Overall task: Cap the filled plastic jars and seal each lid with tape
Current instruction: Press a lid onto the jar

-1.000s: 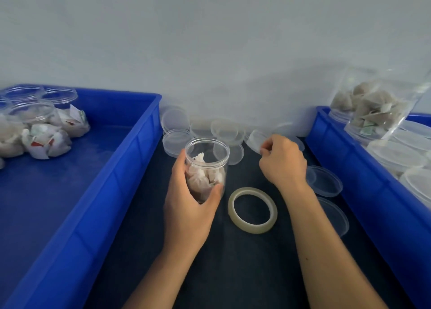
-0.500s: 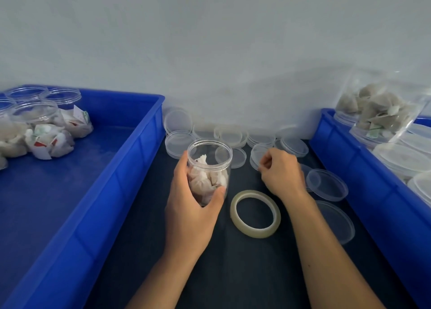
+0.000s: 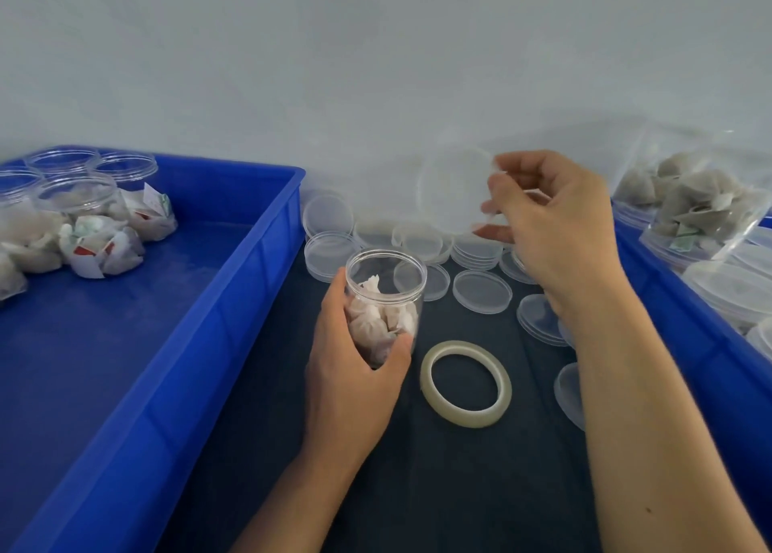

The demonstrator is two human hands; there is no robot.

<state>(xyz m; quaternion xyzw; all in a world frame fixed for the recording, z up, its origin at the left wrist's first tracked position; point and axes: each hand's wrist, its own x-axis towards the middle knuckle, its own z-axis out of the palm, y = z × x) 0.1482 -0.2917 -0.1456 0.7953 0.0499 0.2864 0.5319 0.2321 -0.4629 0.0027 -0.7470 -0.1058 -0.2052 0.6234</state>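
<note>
The jar [image 3: 386, 298] is clear, glossy plastic, its contents papery white sachets. The lid [image 3: 453, 193], upper centre, is thin translucent plastic, slightly frosted. The tape [image 3: 465, 383] is a smooth, milky, semi-clear ring. The bins [image 3: 217, 298] are smooth blue plastic with a sheen. The desk [image 3: 438, 490] looks dark and matt, cloth-like.

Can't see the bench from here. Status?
Left hand grips open jar. Right hand pinches lid, raised. Tape roll idle. Nothing blocking.

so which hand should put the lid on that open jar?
Right. The right hand already pinches a clear lid above the jar. The left hand grips the jar's body, steadying it, mouth uncovered.
</note>
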